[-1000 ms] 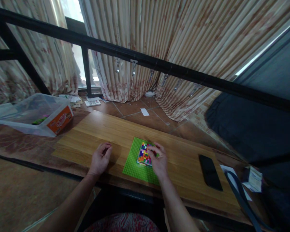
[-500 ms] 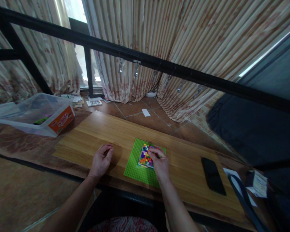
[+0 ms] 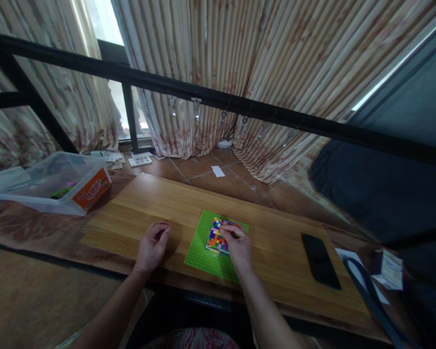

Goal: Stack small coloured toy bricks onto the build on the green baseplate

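A green studded baseplate (image 3: 198, 247) lies on the wooden board. On it sits a square patch of small multicoloured building bricks (image 3: 215, 237), its right part covered by my right hand (image 3: 239, 246). That hand is closed in a pinch, thumb and fingertips right at the top of the coloured bricks. Whatever is between those fingertips is too small to make out. To the left of the baseplate, my left hand (image 3: 151, 248) rests low over the board, fingers curled and thumb against them. Anything inside it is hidden.
The wooden board (image 3: 148, 194) spans the work area. A clear plastic box (image 3: 47, 203) with an orange label stands at the left, a few coloured pieces inside. A black phone (image 3: 320, 261) lies at the right, near a dark strap (image 3: 366, 295). A black rail (image 3: 218, 97) crosses beyond.
My right fingertips have shifted slightly left over the coloured bricks. The left hand keeps its curled pose. The whole view has tilted a little.
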A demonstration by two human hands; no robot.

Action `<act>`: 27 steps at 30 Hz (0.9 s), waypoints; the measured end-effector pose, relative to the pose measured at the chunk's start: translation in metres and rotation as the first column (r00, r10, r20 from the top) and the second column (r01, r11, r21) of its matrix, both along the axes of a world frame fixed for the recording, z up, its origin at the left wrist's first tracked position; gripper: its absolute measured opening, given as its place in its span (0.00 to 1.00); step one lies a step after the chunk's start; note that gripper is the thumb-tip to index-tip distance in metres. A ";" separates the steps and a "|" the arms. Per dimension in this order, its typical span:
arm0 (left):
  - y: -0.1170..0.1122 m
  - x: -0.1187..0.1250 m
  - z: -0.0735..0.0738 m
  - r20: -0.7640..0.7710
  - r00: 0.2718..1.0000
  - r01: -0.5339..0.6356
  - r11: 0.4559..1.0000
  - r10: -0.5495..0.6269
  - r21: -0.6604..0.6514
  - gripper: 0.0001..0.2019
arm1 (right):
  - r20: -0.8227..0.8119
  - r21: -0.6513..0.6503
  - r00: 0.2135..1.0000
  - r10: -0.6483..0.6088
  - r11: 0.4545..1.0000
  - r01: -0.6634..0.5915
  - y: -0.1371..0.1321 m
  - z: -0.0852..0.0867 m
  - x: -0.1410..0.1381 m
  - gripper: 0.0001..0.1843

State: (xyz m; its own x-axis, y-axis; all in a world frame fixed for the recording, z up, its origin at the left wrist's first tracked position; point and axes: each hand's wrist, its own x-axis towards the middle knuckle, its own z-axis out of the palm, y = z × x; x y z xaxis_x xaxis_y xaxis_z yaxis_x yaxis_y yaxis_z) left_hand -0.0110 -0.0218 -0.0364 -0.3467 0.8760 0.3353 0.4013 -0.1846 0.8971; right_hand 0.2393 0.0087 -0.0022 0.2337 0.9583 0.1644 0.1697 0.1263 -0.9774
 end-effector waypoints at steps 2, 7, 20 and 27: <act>0.000 0.000 0.002 0.019 1.000 -0.006 1.000 0.006 0.000 0.11 | 0.047 0.040 0.999 -0.016 0.999 0.014 -0.006 0.006 0.002 0.09; -0.012 0.018 0.021 0.140 0.990 0.012 0.999 -0.005 -0.047 0.12 | 0.214 0.195 0.974 -0.073 0.980 0.031 -0.040 0.029 0.006 0.09; -0.057 0.108 0.074 0.718 0.639 0.518 0.845 -0.276 -0.136 0.14 | 0.335 0.126 0.896 0.292 0.928 -0.349 -0.087 0.061 -0.005 0.12; -0.063 0.123 0.081 0.834 0.508 0.551 0.825 -0.214 -0.124 0.14 | 0.173 0.104 0.950 0.258 0.955 -0.279 -0.090 0.053 -0.004 0.11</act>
State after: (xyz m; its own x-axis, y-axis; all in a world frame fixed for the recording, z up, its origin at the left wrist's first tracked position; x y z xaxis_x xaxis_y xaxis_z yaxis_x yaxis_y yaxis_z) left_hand 0.1124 -0.0851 0.0445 0.0845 0.9723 -0.2179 -0.4913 0.2309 0.8398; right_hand 0.2355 -0.0813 0.0504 -0.0676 0.9511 0.3015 0.2614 0.3085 -0.9146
